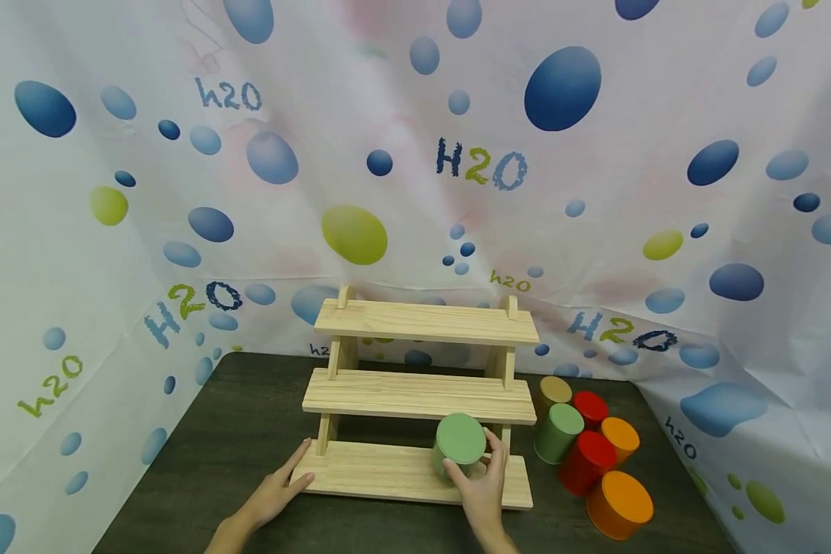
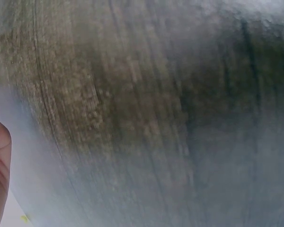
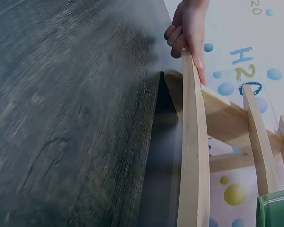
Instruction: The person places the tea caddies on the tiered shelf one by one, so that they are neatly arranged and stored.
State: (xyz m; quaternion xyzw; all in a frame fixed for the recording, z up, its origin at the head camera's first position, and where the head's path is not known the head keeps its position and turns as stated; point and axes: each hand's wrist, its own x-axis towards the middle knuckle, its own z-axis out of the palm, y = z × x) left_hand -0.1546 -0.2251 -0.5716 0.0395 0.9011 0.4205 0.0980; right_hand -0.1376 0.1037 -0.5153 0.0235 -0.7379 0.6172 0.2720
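Observation:
A three-tier wooden display rack stands in the middle of the table. My right hand grips a green cylindrical canister, thumb on its near side and fingers round its right. The canister is upright at the right part of the bottom tier; part of it shows at the lower right of the right wrist view. At the left end of the bottom tier my left hand holds the board's edge. In the right wrist view, some fingers of the left hand curl beside the board end and one lies along it.
Right of the rack, a group of canisters stands on the dark table: a tan one, a second green one, red ones and orange ones. A patterned curtain surrounds the table's back and sides.

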